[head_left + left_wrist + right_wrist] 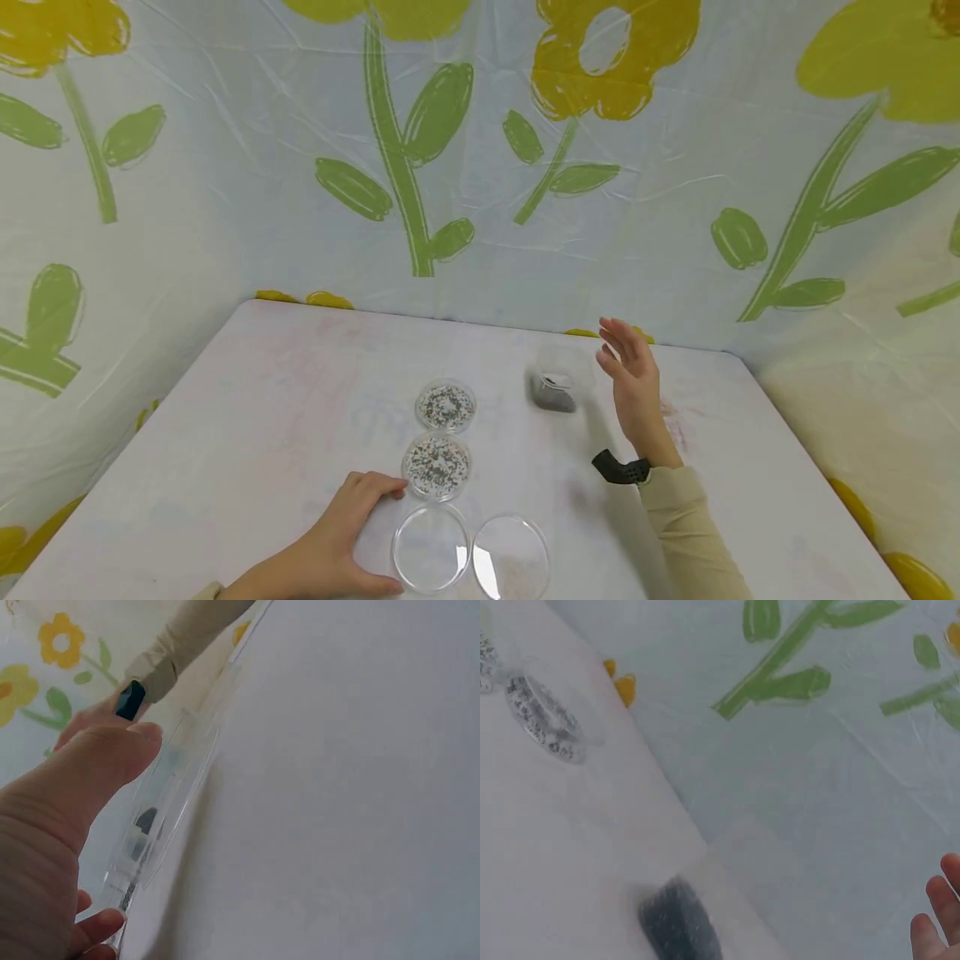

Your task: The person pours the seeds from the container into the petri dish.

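My left hand is spread beside the round clear dishes. Its fingertips are at the left edge of a speckled dish, and its thumb lies by the rim of a clear, see-through dish; whether they touch is hard to tell. Another see-through dish sits to the right. Farther back is a second dish with dark specks. My right hand is raised with fingers extended, holding nothing. Left of it stands a clear bag or container with dark grey contents, which the right wrist view shows as a dark granular mass.
The white table has faint pink and blue stains. Flower-printed sheeting rises behind it and on both sides. On the right wrist is a black band with a short projecting piece.
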{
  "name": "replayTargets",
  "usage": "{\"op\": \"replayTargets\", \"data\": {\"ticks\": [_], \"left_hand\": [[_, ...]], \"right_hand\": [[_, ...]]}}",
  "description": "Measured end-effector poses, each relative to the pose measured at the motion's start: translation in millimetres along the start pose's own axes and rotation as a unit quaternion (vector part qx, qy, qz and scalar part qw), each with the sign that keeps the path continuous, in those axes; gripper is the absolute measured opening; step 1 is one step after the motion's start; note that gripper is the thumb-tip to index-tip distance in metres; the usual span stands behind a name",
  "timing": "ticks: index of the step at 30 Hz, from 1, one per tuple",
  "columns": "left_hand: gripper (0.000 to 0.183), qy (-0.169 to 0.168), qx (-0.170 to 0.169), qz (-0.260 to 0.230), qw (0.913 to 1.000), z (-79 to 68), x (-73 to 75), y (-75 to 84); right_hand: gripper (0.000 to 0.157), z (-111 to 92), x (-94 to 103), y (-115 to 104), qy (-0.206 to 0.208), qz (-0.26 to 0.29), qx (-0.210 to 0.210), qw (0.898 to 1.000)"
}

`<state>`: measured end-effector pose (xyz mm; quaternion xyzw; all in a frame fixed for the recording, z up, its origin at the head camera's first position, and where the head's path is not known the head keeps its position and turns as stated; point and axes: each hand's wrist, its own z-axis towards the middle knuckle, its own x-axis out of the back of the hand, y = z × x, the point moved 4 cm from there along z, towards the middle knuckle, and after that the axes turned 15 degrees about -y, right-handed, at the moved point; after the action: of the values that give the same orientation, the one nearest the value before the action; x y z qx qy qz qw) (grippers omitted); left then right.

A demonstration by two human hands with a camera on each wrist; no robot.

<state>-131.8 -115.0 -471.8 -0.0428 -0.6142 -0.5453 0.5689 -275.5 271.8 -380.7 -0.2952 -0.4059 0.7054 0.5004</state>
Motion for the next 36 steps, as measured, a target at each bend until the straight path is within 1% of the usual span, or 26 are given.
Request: {"op": "replayTargets", "data": {"ticks": [3, 5, 6, 10, 12, 14, 16, 20, 23, 27, 32, 36], "left_hand": [[0.1, 0.016, -0.005, 0.031, 0.9994, 0.8, -2.2, 3.3], [0.099, 0.026, -0.005, 0.051, 0.9984, 2.1, -2.6, 4.5], [0.098, 0.029, -0.004, 0.056, 0.998, 2.8, -2.7, 4.7], [0.093, 0.033, 0.003, 0.073, 0.9968, 6.1, -4.8, 5.1], [0.092, 0.03, 0.008, 0.085, 0.9959, 7.7, -6.3, 4.8], [0.09, 0.028, 0.011, 0.099, 0.9946, 9.0, -7.7, 4.9], [0.088, 0.027, 0.006, 0.109, 0.9937, 9.8, -8.5, 5.1], [0.085, 0.027, -0.006, 0.118, 0.9926, 10.1, -8.3, 5.6], [0.084, 0.025, -0.002, 0.118, 0.9926, 9.9, -8.3, 5.7], [0.083, 0.029, 0.003, 0.112, 0.9932, 9.3, -7.5, 6.8], [0.08, 0.031, 0.003, 0.104, 0.9941, 9.0, -6.3, 8.4], [0.077, 0.026, 0.001, 0.097, 0.995, 8.9, -5.9, 8.3]], "right_hand": [[0.056, -7.7, 9.8, 17.5, 0.019, 0.058, -0.031, 0.998], [0.063, -13.0, 15.0, 30.2, 0.016, 0.075, -0.059, 0.995], [0.069, -15.5, 17.3, 36.3, 0.01, 0.081, -0.072, 0.994], [0.098, -23.2, 22.9, 57.8, -0.033, 0.07, -0.138, 0.987], [0.11, -25.4, 23.2, 65.7, -0.056, 0.057, -0.169, 0.982], [0.117, -25.8, 22.7, 72.3, -0.07, 0.042, -0.188, 0.979], [0.121, -25.5, 21.6, 76.9, -0.078, 0.024, -0.198, 0.977], [0.121, -24.7, 19.0, 80.7, -0.07, -0.036, -0.222, 0.972], [0.121, -24.9, 16.6, 80.8, -0.062, -0.067, -0.237, 0.967], [0.117, -23.7, 14.1, 80.9, -0.053, -0.082, -0.239, 0.966], [0.104, -21.1, 12.9, 80.7, -0.031, -0.105, -0.24, 0.965], [0.099, -19.7, 12.2, 80.5, -0.017, -0.108, -0.246, 0.963]]}}
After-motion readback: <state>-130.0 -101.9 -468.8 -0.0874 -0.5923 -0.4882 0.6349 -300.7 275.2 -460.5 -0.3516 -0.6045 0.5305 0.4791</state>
